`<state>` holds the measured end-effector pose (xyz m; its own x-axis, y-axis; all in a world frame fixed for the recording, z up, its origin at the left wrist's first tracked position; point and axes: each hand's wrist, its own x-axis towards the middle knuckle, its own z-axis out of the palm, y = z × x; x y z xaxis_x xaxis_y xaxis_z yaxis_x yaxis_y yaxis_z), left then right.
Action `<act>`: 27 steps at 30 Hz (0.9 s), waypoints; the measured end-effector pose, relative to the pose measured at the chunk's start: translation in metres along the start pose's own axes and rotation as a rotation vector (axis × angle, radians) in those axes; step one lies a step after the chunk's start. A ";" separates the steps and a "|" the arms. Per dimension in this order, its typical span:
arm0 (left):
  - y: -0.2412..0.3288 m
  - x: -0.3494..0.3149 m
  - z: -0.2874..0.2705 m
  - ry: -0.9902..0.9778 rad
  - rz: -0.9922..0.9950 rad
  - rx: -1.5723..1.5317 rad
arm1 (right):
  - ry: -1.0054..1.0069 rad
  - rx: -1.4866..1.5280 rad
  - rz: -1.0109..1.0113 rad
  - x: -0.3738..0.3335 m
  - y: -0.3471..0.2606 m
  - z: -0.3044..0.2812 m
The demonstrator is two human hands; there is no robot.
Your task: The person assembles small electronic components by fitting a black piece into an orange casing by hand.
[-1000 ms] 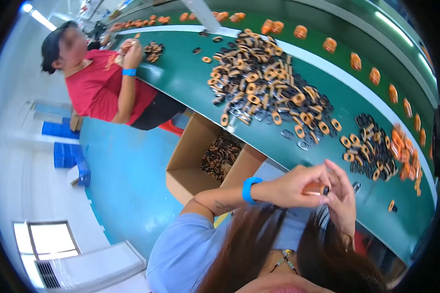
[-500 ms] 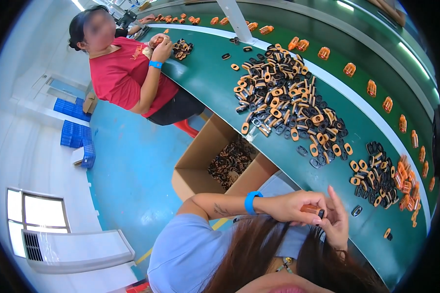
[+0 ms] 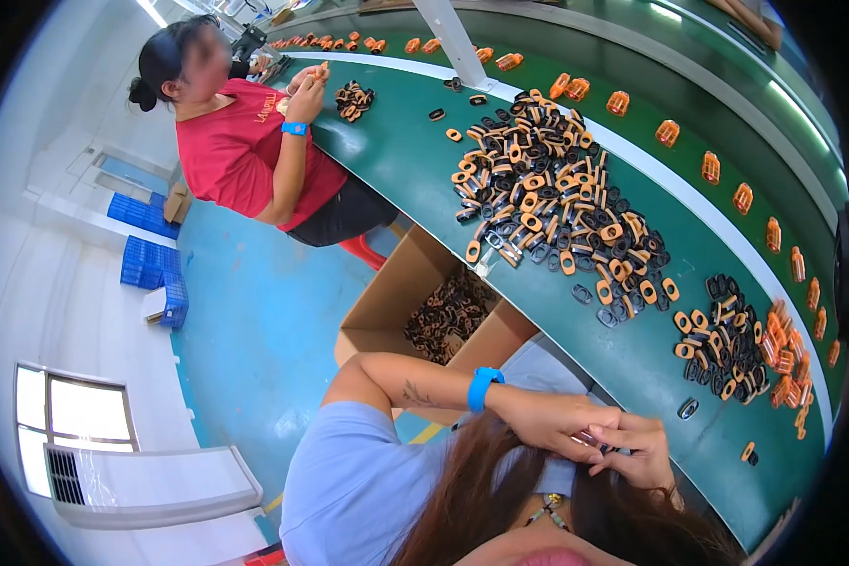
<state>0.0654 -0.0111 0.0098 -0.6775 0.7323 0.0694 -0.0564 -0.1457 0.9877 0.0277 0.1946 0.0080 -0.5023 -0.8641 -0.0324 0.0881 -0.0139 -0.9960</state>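
Open brown cardboard box on the blue floor, near side of the green conveyor table, filled with black-and-orange rings. Stacked blue plastic crates far left by the wall.

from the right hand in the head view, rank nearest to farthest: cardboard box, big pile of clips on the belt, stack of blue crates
Measured from the right hand:
1. Cardboard box, to its upper left, under the belt edge.
2. Big pile of clips, up the belt.
3. Blue crates, far left by the wall.
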 end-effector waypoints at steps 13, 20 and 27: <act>0.000 0.002 0.006 -0.100 0.168 -0.001 | -0.102 -0.212 -0.102 0.001 -0.008 0.002; 0.003 0.002 0.010 -0.133 0.159 -0.021 | -0.106 -0.328 -0.184 -0.003 -0.009 0.003; 0.001 0.013 -0.016 0.051 -0.020 0.031 | 0.008 -0.227 -0.090 0.025 -0.023 -0.023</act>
<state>0.0449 -0.0122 0.0094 -0.7127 0.7001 0.0434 -0.0476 -0.1100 0.9928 -0.0064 0.1846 0.0281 -0.5059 -0.8607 0.0580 -0.1530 0.0233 -0.9879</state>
